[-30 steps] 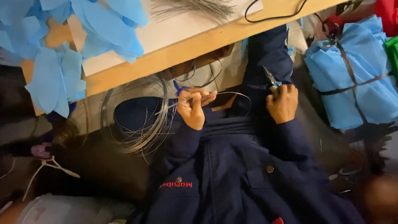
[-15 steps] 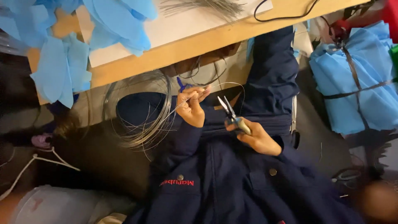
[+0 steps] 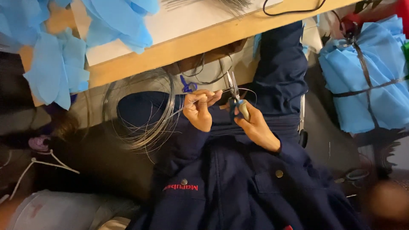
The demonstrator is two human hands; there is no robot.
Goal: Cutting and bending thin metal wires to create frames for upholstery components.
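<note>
My left hand (image 3: 200, 110) pinches a thin steel wire (image 3: 187, 106) that runs off to a loose coil of wire (image 3: 140, 115) resting over my left knee. My right hand (image 3: 255, 127) grips pliers (image 3: 235, 97) with blue and pale handles, jaws pointing up. The jaws sit right beside the fingertips of my left hand, at the wire's end. Both hands are over my lap, in dark blue sleeves. A small blue tie (image 3: 186, 85) hangs on the coil just above my left hand.
A wooden table edge (image 3: 191, 44) runs across just above the hands, with a white board and blue fabric pieces (image 3: 55, 72) hanging off its left end. A strapped bundle of blue fabric (image 3: 366, 81) lies at the right. A white cord (image 3: 38, 166) lies at lower left.
My right hand came down from the upper right, then moved left and up with the pliers to meet the wire end at my left hand. The left hand stayed almost still.
</note>
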